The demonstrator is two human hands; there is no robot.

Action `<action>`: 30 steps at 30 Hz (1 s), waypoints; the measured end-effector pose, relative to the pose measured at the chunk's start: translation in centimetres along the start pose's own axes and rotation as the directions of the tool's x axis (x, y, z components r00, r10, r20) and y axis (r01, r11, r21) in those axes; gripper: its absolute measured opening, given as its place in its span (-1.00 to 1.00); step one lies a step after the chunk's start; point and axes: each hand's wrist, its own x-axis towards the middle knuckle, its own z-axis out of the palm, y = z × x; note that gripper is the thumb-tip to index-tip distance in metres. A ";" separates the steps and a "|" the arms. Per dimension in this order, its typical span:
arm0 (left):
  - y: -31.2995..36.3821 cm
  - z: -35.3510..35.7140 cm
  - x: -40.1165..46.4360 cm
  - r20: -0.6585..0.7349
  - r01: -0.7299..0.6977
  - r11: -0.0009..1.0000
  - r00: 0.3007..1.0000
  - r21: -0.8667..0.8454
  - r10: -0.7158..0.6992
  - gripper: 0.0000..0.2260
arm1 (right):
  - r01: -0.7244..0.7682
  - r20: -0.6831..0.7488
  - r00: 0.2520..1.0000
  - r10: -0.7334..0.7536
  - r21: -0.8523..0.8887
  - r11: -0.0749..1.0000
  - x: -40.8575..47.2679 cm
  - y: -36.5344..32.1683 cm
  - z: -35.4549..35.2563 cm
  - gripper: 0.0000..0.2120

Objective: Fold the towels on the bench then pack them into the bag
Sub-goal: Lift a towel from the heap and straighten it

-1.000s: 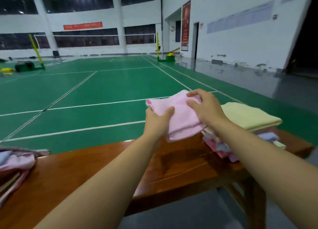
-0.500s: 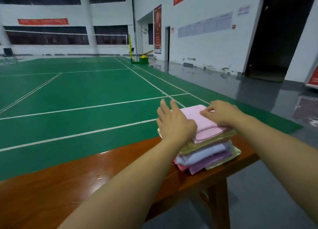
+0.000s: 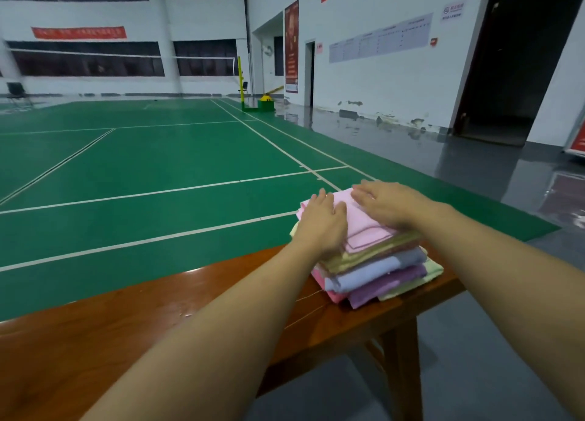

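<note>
A stack of folded towels point(image 3: 376, 272) sits at the right end of a glossy reddish-brown wooden bench point(image 3: 104, 341), its soft terry layers showing in bands of pink, pale yellow, light blue, purple and pale green at the near edge. On top lies a folded pink towel point(image 3: 364, 227), a rough rectangle with a thin stitched border visible along its near side. The person's left hand point(image 3: 323, 222) lies flat on the left part of that pink towel, fingers straight and close together, pointing away toward the court, gripping nothing. The right hand point(image 3: 384, 203) presses down on the far right part of the same towel, palm down and fingers extended leftward, also holding nothing. Both bare forearms reach in from the near edge, the left crossing the bench top. Beyond the bench stretches a smooth green badminton court point(image 3: 158, 167) marked with white lines, with a net post point(image 3: 241, 78) at its far side and a shiny grey floor point(image 3: 474, 167) to the right.
</note>
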 end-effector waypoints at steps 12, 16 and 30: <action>-14.6 -15.2 -12.5 -0.244 0.255 0.912 0.953 0.321 -0.180 -0.47 | 0.445 -0.073 0.891 -0.448 -0.056 0.894 2.6 -21.6 2.0 -0.47; -20.3 -21.5 -20.4 -0.338 0.403 0.831 0.899 0.384 -0.280 -0.47 | 0.577 -0.095 0.814 -0.573 0.021 0.817 2.3 -32.3 4.2 -0.48; -31.7 -37.4 -45.1 -0.611 0.773 0.509 0.621 0.378 -0.491 -0.57 | 0.822 -0.014 0.546 -0.838 0.203 0.532 -4.8 -60.9 10.6 -0.48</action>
